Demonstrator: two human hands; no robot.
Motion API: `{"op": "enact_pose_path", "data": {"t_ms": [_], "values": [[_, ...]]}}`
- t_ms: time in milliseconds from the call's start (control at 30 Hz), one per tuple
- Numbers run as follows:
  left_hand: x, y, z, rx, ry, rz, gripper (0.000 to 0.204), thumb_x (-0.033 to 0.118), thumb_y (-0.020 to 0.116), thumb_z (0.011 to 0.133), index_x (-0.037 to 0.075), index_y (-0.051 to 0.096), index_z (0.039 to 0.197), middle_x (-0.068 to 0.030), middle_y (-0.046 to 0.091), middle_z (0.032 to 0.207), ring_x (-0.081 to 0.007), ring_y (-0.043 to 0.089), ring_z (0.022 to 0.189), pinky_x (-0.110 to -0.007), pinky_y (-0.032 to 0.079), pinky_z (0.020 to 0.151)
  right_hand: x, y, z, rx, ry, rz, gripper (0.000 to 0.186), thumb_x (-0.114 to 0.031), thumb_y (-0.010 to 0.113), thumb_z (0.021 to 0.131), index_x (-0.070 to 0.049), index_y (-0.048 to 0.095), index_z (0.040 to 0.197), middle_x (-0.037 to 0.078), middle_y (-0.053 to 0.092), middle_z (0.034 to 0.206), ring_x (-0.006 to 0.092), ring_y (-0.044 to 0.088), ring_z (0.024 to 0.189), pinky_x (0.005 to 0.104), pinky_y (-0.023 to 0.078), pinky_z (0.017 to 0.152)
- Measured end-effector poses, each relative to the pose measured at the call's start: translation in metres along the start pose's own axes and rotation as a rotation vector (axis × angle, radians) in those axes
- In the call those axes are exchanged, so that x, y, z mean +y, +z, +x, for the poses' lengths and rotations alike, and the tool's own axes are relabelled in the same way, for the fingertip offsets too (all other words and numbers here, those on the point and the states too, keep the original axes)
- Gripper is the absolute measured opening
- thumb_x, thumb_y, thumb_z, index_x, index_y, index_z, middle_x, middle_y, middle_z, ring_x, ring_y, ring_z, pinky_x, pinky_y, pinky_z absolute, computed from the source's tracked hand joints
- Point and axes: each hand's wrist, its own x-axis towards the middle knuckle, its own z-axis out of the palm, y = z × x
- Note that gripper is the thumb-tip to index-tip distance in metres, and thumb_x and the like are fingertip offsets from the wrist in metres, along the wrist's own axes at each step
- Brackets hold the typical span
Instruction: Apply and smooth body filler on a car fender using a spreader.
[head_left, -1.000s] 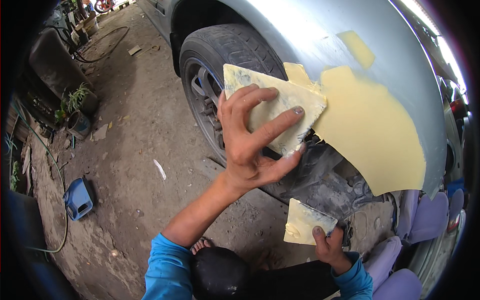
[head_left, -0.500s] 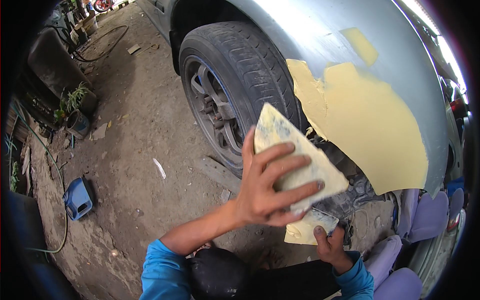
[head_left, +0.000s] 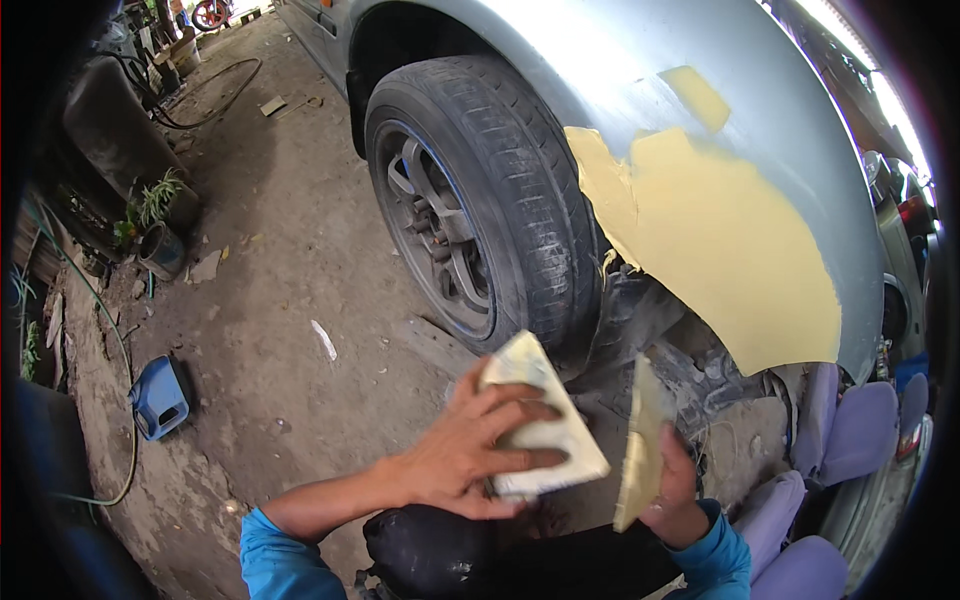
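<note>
My left hand (head_left: 465,450) is closed on a pale, putty-smeared board (head_left: 550,425), with fingers spread across its face. To the right, my right hand (head_left: 678,495) grips a putty spreader (head_left: 640,445) coated in yellow filler, seen nearly edge-on. The two tools are apart, both below the front tire (head_left: 500,200). Beyond them is the silver car fender (head_left: 780,110), with a broad patch of yellow body filler (head_left: 735,250) along its lower edge and a small separate patch (head_left: 697,97) above. Neither tool touches the fender.
Purple seats or cushions (head_left: 860,430) lie at the right. Dirt ground (head_left: 290,300) stretches left, with a blue plastic scoop (head_left: 160,398), a green hose (head_left: 120,350) and a potted plant (head_left: 160,245). Grimy car parts (head_left: 690,385) show under the fender.
Both hands have come away from each other: the left moved down and left with the board. The right turned the spreader upright, nearly edge-on. The view has shifted slightly.
</note>
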Motion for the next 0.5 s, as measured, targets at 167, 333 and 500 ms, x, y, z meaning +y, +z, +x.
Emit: {"op": "enact_pose_path", "data": {"t_ms": [167, 333, 500], "values": [[-0.027, -0.026, 0.021, 0.526, -0.006, 0.219, 0.050, 0.036, 0.072, 0.065, 0.017, 0.072, 0.112, -0.0138, 0.055, 0.122, -0.0322, 0.049, 0.117, -0.057, 0.028, 0.101, -0.004, 0.007, -0.001, -0.008, -0.076, -0.106, 0.037, -0.030, 0.045, 0.101, -0.007, 0.051, 0.130, 0.010, 0.063, 0.116, 0.0242, 0.063, 0.105, 0.0399, 0.050, 0.092], [-0.063, -0.041, 0.086, 0.934, 0.133, 0.325, 0.054, 0.024, 0.077, 0.063, 0.011, 0.069, 0.114, -0.0178, 0.051, 0.125, -0.0331, 0.047, 0.117, -0.046, 0.033, 0.100, -0.002, 0.015, 0.004, 0.023, -0.103, -0.150, 0.034, -0.026, 0.046, 0.101, -0.007, 0.050, 0.129, 0.009, 0.063, 0.115, 0.0237, 0.062, 0.104, 0.0389, 0.050, 0.092], [-0.075, -0.043, 0.107, 0.955, 0.146, 0.368, 0.053, 0.025, 0.077, 0.063, 0.012, 0.069, 0.114, -0.0171, 0.051, 0.125, -0.0342, 0.047, 0.116, -0.046, 0.032, 0.101, -0.001, 0.008, 0.002, -0.005, -0.108, -0.147, 0.036, -0.026, 0.045, 0.101, -0.006, 0.050, 0.130, 0.010, 0.063, 0.117, 0.0242, 0.063, 0.105, 0.0395, 0.051, 0.091]]}}
